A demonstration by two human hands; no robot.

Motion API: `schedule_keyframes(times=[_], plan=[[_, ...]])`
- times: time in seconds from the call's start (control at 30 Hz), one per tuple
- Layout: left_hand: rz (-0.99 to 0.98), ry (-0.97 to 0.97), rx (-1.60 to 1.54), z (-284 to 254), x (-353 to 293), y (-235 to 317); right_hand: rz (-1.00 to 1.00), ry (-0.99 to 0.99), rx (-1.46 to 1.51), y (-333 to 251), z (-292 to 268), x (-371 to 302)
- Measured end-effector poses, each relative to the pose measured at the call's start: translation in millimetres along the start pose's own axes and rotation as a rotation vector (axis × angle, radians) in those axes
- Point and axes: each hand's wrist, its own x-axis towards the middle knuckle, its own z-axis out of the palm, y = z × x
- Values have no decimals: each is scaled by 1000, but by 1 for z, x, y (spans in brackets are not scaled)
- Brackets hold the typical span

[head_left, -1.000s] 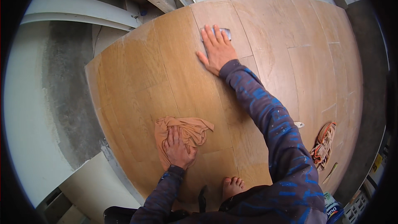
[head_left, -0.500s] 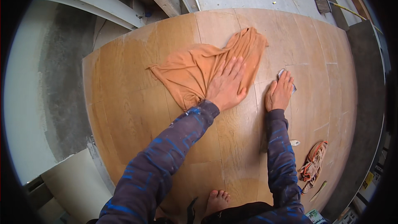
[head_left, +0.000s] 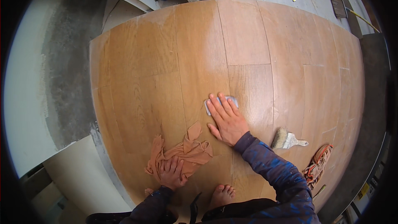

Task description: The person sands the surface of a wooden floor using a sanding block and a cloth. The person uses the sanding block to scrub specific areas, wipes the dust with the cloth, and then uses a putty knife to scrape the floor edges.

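An orange cloth (head_left: 188, 152) lies crumpled on the wood-look plank surface (head_left: 147, 103) at the near left. My left hand (head_left: 171, 173) bears down on its near part, fingers slightly bent into the folds. Near the middle, my right hand (head_left: 227, 120) presses a flat pale-blue pad (head_left: 210, 107) against the planks. Its fingers stretch over the pad and cover most of it, while the thumb sticks out to the left. A glossy, darker area of wood surrounds the pad; the planks farther right look paler and duller.
Right of my right forearm lies a paintbrush (head_left: 286, 139) with a whitish handle. A bundled orange-trimmed cloth (head_left: 318, 165) rests near the right edge. My bare foot (head_left: 222, 195) is at the near edge. A broom (head_left: 339, 5) lies beyond the planks, and white frames stand far left.
My left hand has drawn the orange cloth toward me and to the left, bunching it. My right hand has carried the pad left to the middle, uncovering the paintbrush.
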Motion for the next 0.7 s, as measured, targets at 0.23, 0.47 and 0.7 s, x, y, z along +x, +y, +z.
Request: schedule_keyframes(times=[0.23, 0.47, 0.7], plan=[[6, 15, -86, 2, 7, 4, 134, 111, -174, 38, -2, 58], [6, -2, -148, 6, 10, 11, 283, 232, -274, 38, 9, 88], [-29, 1, -155, 2, 2, 6, 55, 70, -46, -31, 16, 47]])
